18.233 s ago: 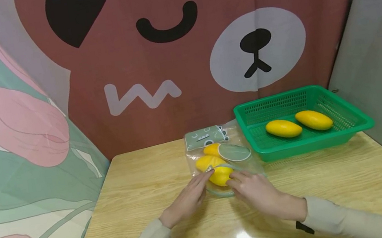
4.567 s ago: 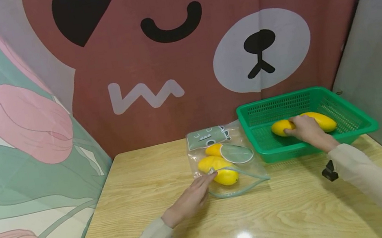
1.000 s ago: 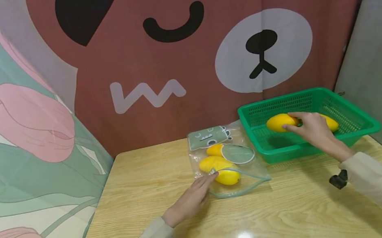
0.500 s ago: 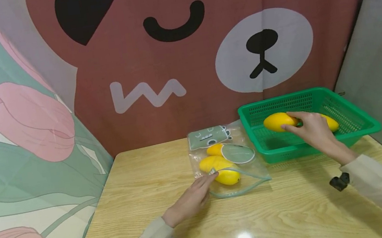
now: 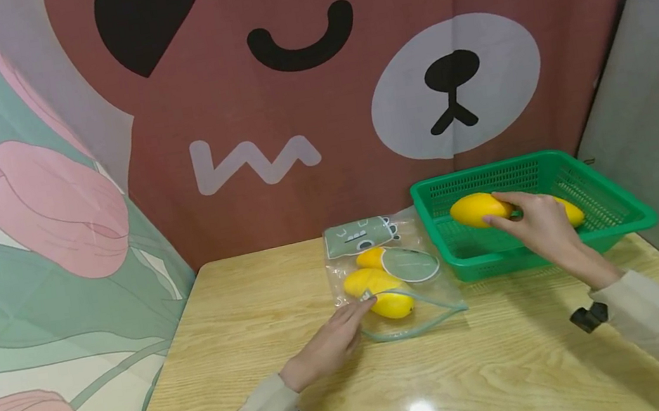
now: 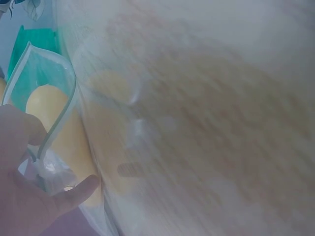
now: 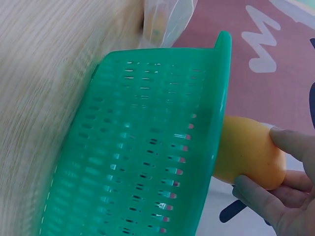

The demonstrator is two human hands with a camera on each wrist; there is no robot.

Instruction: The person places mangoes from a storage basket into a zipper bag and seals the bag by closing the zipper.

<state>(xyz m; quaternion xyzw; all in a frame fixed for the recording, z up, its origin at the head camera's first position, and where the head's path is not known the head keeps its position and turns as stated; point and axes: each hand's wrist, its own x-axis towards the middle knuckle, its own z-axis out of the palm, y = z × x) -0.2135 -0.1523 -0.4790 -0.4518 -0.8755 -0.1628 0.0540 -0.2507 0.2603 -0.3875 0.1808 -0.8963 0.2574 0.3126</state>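
Observation:
In the head view a yellow mango [image 5: 480, 210] is raised above the floor of the green plastic basket [image 5: 463, 269]. My right hand [image 5: 539, 222] grips one end of it between thumb and fingers, also seen in the right wrist view. Another mango [image 5: 572, 212] lies in the basket, partly behind that hand. A clear zip bag [image 5: 439, 299] lies on the table with its mouth towards me, gaping. Inside are two mangoes, a nearer one [image 5: 392, 304] and a farther one [image 5: 369, 258]. My left hand [image 5: 327, 344] holds the bag's mouth at its left corner, the thumb low against the bag.
The basket stands at the table's back right, its left wall close beside the bag. A green cartoon print [image 5: 358, 237] covers part of the bag. Behind the wooden table [image 5: 254, 302] hangs a brown bear curtain [image 5: 230, 227]; a tulip-patterned curtain [image 5: 78, 321] hangs at the left.
Since several seconds ago, my right hand has left the bag and lifted a mango off the basket floor. Over the last second it has drifted slightly up and left. The left hand stays put.

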